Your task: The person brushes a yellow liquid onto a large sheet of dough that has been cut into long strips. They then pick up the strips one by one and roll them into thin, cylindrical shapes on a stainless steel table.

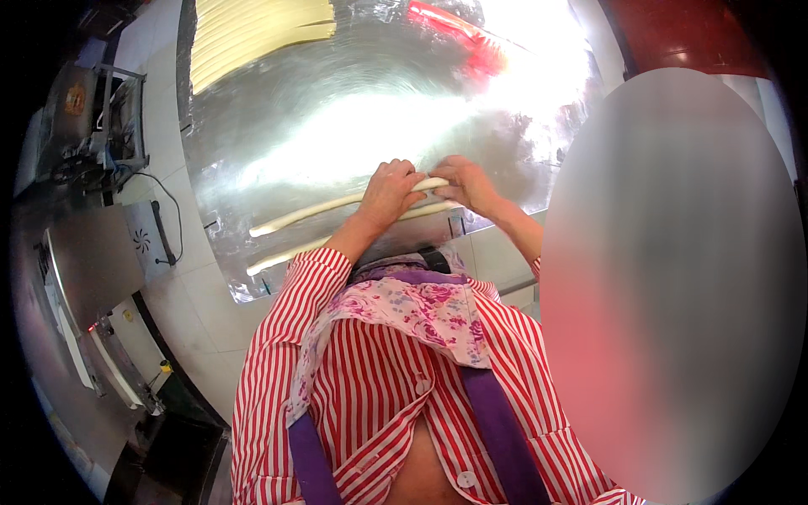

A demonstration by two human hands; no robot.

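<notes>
A long pale dough rope (307,214) lies across the shiny metal tabletop (295,118). My left hand (390,192) has its fingers curled over this rope, a little left of the rope's right end. At that end my right hand (467,183) is closed around the dough, fingers bent. Both hands are close together near the table's front edge. A second dough rope (286,256) runs roughly parallel, nearer to me. It passes under my left wrist and shows again below my hands.
A yellowish dough sheet cut into strips (261,34) lies at the far left of the table. Toward the far right is a red brush (454,27). Metal equipment (93,252) with a cable stands on the left floor. A blurred patch hides the right side.
</notes>
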